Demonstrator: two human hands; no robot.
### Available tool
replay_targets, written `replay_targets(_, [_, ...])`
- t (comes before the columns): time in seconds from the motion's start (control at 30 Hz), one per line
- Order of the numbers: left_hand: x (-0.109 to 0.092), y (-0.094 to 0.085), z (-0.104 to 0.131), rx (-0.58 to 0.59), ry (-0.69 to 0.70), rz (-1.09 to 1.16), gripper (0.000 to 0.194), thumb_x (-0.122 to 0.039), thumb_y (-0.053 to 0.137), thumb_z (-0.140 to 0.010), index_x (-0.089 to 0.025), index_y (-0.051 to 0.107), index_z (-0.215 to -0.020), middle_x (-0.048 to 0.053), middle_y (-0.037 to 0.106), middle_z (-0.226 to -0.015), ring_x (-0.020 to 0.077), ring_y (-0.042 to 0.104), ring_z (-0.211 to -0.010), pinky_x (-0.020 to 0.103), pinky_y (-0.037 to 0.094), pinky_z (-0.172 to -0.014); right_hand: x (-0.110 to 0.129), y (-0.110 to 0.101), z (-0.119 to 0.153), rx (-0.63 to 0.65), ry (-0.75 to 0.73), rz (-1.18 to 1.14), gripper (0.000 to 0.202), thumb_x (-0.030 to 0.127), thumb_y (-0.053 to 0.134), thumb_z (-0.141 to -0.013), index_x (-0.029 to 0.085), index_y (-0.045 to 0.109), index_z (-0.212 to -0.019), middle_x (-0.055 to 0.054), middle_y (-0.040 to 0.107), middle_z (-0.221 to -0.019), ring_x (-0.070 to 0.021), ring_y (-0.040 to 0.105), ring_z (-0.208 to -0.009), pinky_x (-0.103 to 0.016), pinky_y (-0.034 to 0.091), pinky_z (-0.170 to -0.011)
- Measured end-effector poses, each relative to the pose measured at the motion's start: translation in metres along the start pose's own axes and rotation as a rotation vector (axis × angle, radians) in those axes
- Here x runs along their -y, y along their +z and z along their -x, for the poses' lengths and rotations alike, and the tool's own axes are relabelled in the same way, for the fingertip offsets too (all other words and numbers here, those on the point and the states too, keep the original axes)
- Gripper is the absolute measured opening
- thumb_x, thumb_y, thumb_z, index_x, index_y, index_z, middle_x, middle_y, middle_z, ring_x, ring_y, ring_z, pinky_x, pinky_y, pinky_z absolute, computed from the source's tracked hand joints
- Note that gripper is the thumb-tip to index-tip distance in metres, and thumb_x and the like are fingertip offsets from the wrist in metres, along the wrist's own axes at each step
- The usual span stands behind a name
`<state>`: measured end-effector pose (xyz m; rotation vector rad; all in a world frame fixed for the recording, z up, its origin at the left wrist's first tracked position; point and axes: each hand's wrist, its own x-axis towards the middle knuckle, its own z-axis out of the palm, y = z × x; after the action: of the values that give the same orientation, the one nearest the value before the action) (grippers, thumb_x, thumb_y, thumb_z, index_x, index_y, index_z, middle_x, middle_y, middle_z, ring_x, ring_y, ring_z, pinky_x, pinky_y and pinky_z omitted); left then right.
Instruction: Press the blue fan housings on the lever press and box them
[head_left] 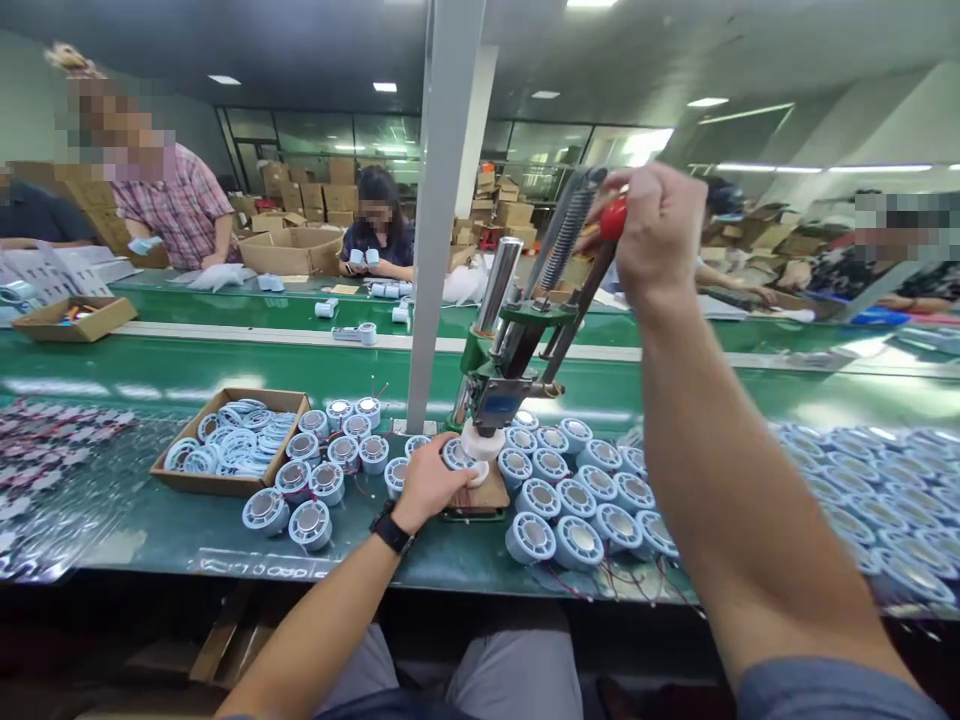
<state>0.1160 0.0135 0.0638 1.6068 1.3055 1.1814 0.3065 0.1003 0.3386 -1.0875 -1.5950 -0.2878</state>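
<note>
A green hand press (517, 340) stands at the middle of the bench, with a white round pad (482, 440) at the bottom of its ram. My right hand (660, 225) is wrapped round the red knob (613, 217) of its lever, raised high. My left hand (435, 482) grips a light-blue round housing (457, 454) beside and partly under the pad, over the brown base plate (487, 497). A small white piece shows at my left fingertips; its shape is partly hidden. Similar blue housings with metal centres (579, 540) stand in rows right of the press.
A cardboard box (225, 483) of blue rings lies left, beside more housings (310, 524). Further housings (885, 500) cover the right side. A grey post (431, 250) rises behind the bench. Across the green conveyor (187, 365), several people sit or stand among cartons.
</note>
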Motion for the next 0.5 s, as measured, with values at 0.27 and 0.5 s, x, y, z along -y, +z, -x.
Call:
replay_targets(0.27, [0.029, 0.031, -0.024, 0.142, 0.046, 0.233, 0.051, -0.012, 0.081, -0.066, -0.012, 0.064, -0.114, 0.011, 0.071, -0.111, 0.0253, 0.066, -0.102, 0.037, 0.050, -0.094, -0.001, 0.011, -0.004, 0.109, 0.090, -0.252, 0.093, 0.043, -0.011, -0.077, -0.017, 0.057, -0.099, -0.022, 0.066, -0.098, 0.0001, 0.064, -0.063, -0.023, 0.031, -0.052])
replay_targets(0.5, [0.037, 0.034, -0.010, 0.057, 0.026, 0.227, 0.082, -0.011, 0.079, -0.067, -0.013, 0.044, -0.141, 0.016, 0.053, -0.140, 0.0294, 0.049, -0.130, 0.045, 0.033, -0.116, 0.028, -0.052, 0.135, -0.212, -0.098, -0.333, 0.039, 0.030, 0.039, -0.090, 0.014, 0.071, -0.103, -0.004, 0.070, -0.092, -0.0162, 0.069, -0.086, -0.037, 0.045, -0.072])
